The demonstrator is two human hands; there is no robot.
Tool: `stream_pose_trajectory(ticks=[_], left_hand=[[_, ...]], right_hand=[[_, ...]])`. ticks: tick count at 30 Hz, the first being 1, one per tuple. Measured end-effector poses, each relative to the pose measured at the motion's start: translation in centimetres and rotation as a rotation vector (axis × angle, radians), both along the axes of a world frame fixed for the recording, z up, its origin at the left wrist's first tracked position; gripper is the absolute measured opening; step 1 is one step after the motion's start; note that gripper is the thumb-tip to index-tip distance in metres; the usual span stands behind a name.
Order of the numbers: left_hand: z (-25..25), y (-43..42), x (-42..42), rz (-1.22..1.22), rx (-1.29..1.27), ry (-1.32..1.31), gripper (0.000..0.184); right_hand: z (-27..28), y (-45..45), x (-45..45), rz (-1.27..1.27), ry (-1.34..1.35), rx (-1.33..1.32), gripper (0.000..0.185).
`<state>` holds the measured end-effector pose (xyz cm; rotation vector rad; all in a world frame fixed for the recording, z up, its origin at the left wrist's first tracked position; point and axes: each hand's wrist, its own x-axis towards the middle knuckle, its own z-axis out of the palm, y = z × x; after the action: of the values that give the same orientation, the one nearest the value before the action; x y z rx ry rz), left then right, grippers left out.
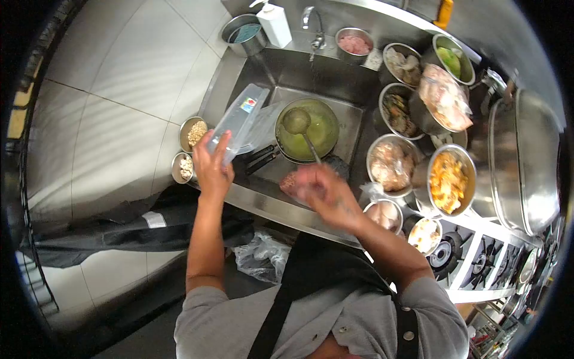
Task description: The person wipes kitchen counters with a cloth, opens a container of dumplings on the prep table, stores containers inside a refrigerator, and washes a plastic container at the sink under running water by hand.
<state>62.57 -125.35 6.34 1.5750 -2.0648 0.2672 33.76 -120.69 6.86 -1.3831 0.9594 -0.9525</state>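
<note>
My left hand [214,167] is closed on the lower end of a clear plastic container [239,119] with a small coloured label, tilted over the left side of the steel sink. My right hand [323,192], blurred by motion, is over the sink's front part; its fingers are smeared. Near it lie a reddish scrubber [289,183] and a dark scouring pad [338,167]. A round pot [326,140] of greenish liquid stands in the sink, with a ladle [297,121] in it. Beside the pot are black handles [261,161].
Steel bowls of food, such as one of orange pieces [448,182], crowd the right side. Behind the sink are a running faucet [317,39] and a white pump bottle [274,25]. Two small bowls [194,133] sit at the left edge. Stove burners [442,254] stand at lower right.
</note>
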Motion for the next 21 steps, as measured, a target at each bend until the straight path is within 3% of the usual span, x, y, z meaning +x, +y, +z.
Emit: stream_pose_trajectory(ticks=[1, 3, 7, 8, 14, 21], left_hand=[[0.5, 0.6, -0.4, 0.007, -0.009, -0.021, 0.077], [1.5, 1.8, -1.5, 0.024, -0.034, -0.067, 0.078], [3.6, 5.4, -5.3, 0.042, -0.122, -0.076, 0.079], [4.4, 6.6, -6.5, 0.068, -0.134, -0.125, 0.072], [8.5, 13.5, -13.2, 0.131, -0.188, -0.161, 0.071], [10.0, 17.7, -16.3, 0.032, 0.039, -0.224, 0.068]], right_hand=[[0.1, 2.4, -2.4, 0.077, 0.134, -0.259, 0.026], [0.5, 7.3, -7.3, 0.203, 0.146, -0.091, 0.025], [3.2, 15.7, -16.9, 0.002, 0.165, 0.056, 0.025], [3.0, 17.9, -18.8, -0.099, 0.131, 0.131, 0.024], [4.5, 26.9, -29.2, -0.385, 0.08, 0.035, 0.018], [3.8, 30.2, -34.5, -0.492, -0.005, 0.072, 0.018]])
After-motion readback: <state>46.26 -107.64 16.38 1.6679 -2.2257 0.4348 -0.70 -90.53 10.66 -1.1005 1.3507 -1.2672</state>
